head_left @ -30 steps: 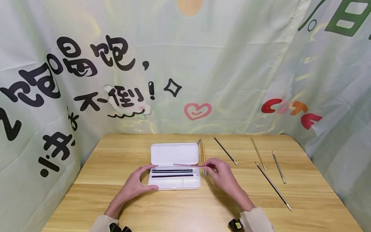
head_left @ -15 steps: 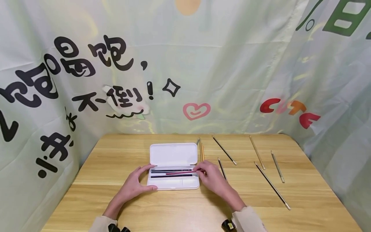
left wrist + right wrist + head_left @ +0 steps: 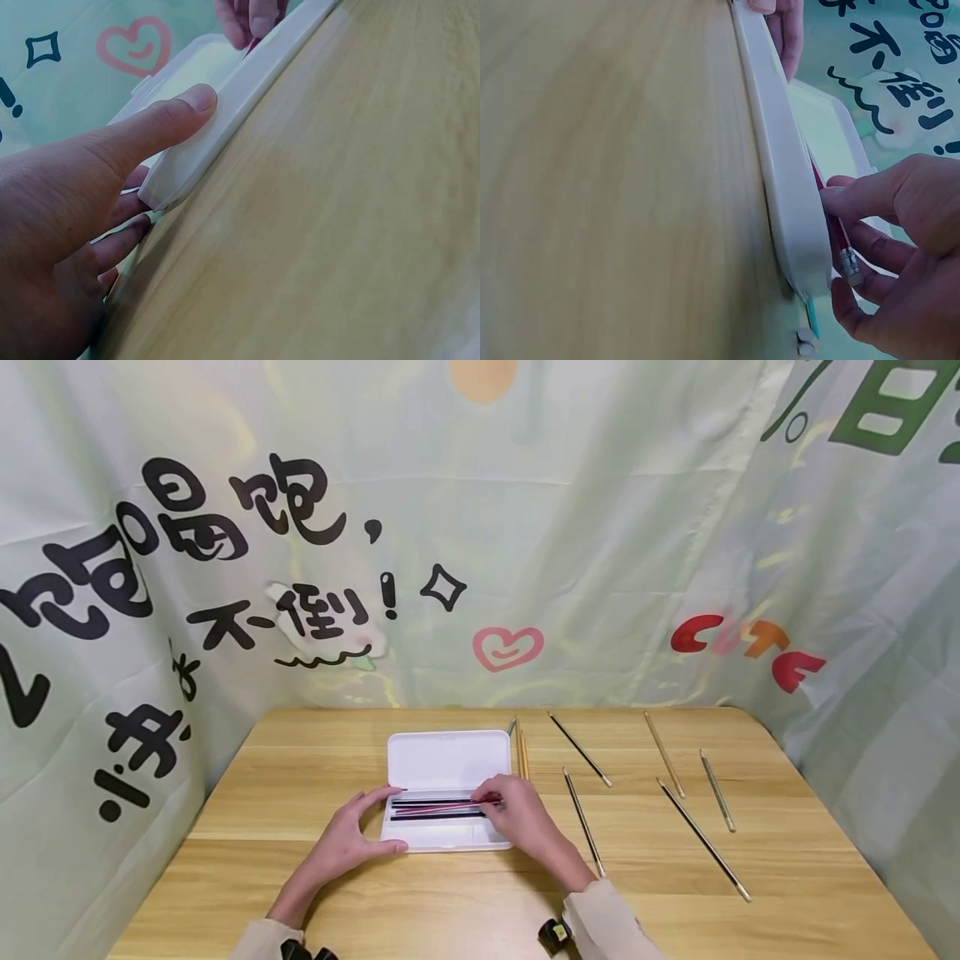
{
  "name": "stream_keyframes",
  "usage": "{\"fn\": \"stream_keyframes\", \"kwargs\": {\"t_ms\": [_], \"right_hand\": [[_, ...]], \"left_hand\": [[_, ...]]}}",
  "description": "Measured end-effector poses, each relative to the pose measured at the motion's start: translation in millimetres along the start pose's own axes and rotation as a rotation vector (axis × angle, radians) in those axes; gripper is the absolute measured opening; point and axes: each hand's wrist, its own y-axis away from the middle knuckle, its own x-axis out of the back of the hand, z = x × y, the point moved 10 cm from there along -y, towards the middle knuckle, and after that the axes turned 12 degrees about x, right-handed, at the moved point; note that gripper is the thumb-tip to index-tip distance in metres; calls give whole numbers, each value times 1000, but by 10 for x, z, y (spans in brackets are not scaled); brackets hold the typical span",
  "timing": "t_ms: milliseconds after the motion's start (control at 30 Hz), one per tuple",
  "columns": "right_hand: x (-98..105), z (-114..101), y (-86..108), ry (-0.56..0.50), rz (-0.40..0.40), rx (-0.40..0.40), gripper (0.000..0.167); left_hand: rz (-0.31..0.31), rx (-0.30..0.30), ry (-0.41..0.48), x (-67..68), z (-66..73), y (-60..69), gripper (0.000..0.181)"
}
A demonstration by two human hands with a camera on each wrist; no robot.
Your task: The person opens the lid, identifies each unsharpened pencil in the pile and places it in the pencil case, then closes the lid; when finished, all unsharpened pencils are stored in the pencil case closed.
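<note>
A white pencil case (image 3: 448, 758) lies with its lid raised on the table, and dark pencils (image 3: 427, 817) lie lengthwise inside it. My left hand (image 3: 348, 835) grips its left end, thumb on the front side and fingers toward the back. Over the right part of the case, my right hand (image 3: 521, 814) pinches a red pencil (image 3: 431, 809) close to its eraser end. That pencil lies over the tray, nearly in line with the dark ones. In the right wrist view, its metal ferrule (image 3: 850, 262) shows below the thumb and fingertips.
Just right of the case lie yellowish pencils (image 3: 522, 756), partly hidden by my right hand. Farther right are scattered a black pencil (image 3: 581, 750), another black pencil (image 3: 583, 821), a long dark pencil (image 3: 705, 839), a tan pencil (image 3: 664, 753) and a grey-green pencil (image 3: 717, 789).
My right hand has moved left with the red pencil, from beside the case to over its tray, lowering the pencil among the dark ones. The left hand stays on the case.
</note>
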Motion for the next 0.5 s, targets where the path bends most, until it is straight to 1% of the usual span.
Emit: {"fn": "stream_keyframes", "kwargs": {"t_ms": [100,333,500], "right_hand": [[-41,-3,-28,15,-12,-1,15],[-95,14,-47,88,-30,1,16],[-99,26,-49,89,-30,-3,16]], "left_hand": [[2,-3,-1,-4,-1,0,83],[3,-3,-7,-6,-15,-2,82],[4,-8,-5,-6,-17,-11,83]]}}
